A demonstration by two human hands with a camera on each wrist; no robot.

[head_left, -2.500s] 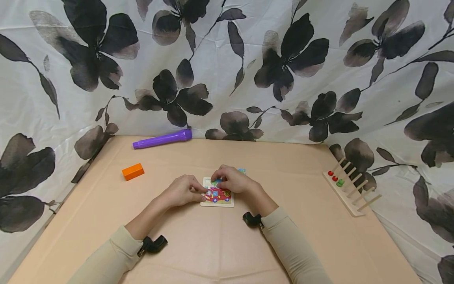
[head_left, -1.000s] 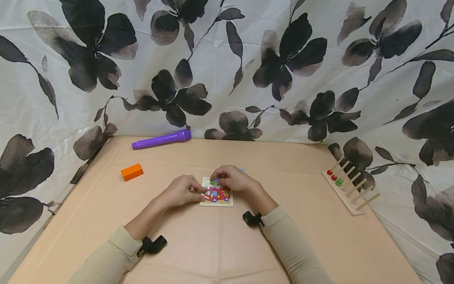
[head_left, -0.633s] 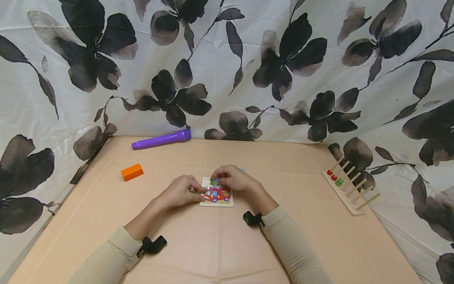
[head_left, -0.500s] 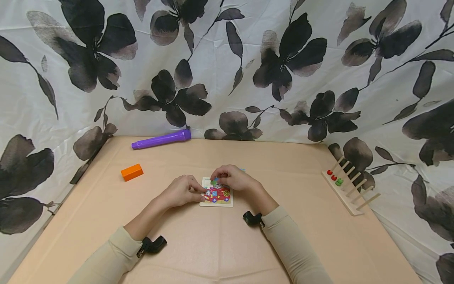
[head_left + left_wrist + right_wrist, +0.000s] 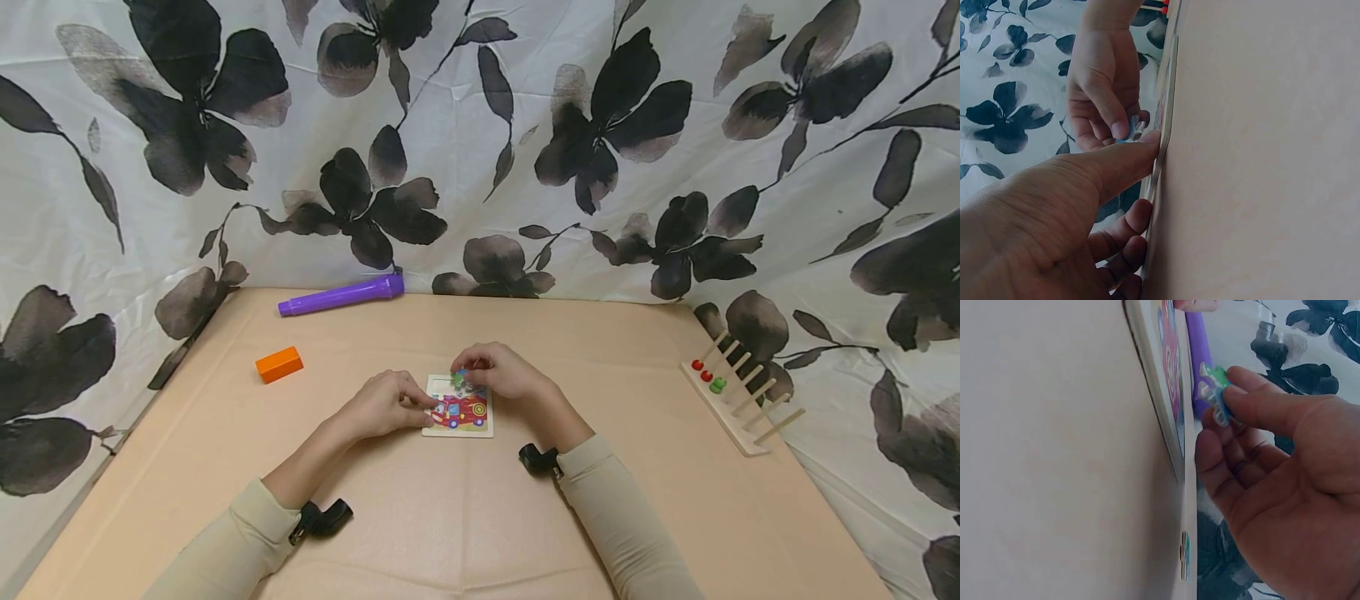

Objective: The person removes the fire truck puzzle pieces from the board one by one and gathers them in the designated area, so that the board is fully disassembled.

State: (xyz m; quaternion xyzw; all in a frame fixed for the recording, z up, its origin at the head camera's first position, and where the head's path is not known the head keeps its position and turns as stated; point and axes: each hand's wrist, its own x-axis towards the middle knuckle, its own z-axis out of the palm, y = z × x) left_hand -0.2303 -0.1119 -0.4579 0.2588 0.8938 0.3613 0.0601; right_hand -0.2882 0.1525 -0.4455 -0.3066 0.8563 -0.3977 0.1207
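Since half a second ago the right hand (image 5: 498, 371) has shifted slightly rightward and towards the far side of the puzzle board (image 5: 457, 432), taking the green-and-blue puzzle piece (image 5: 1215, 395) along with it. That piece sits pinched between thumb and fingers, off the tabletop (image 5: 450, 517), and from where I stand it hangs about above the board's far edge, near the middle. What counts now, I'd judge, is how it faces the board: its longer way seems to run roughly alongside the board's face, though fingertips cover part of it, so I can't tell its exact turn. Clearly the right hand is the nearer one to it, because the left hand (image 5: 386, 402) is at the board's left edge, holding it with thumb and fingers. Neither hand touches the other, and a second piece (image 5: 1185, 555) lies flat to the board's right, apart from it
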